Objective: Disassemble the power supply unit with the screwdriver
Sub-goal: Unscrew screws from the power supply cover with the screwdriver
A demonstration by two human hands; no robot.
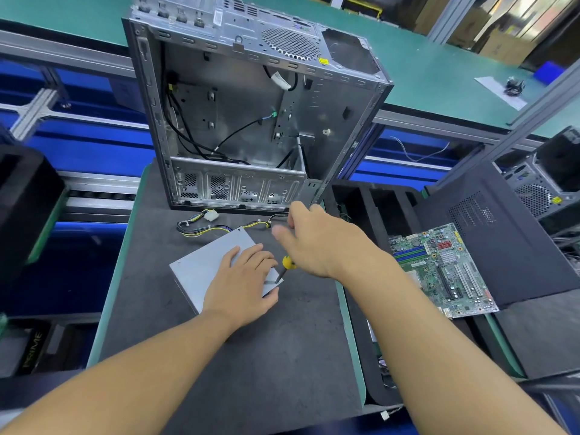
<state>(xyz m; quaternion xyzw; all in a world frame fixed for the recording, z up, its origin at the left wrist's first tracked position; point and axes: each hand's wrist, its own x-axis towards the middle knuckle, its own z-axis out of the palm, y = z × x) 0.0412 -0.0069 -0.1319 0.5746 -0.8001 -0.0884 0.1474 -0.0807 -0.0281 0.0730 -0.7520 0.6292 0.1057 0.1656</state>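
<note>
The grey power supply unit (201, 268) lies flat on the dark mat (251, 356), its yellow and black cable bundle (207, 227) trailing toward the case. My left hand (243, 284) rests flat on its top, fingers straight. My right hand (317, 243) grips a screwdriver (284, 268) with a yellow and black handle. The shaft slants down and its tip meets the unit's near right corner, beside my left fingers. Most of the handle is hidden inside my right palm.
An emptied computer case (251, 120) stands open just behind the unit. A green motherboard (445, 271) lies on a black side panel (502, 233) to the right. Black foam trays (370, 208) sit between them. Another case (546, 183) stands at far right.
</note>
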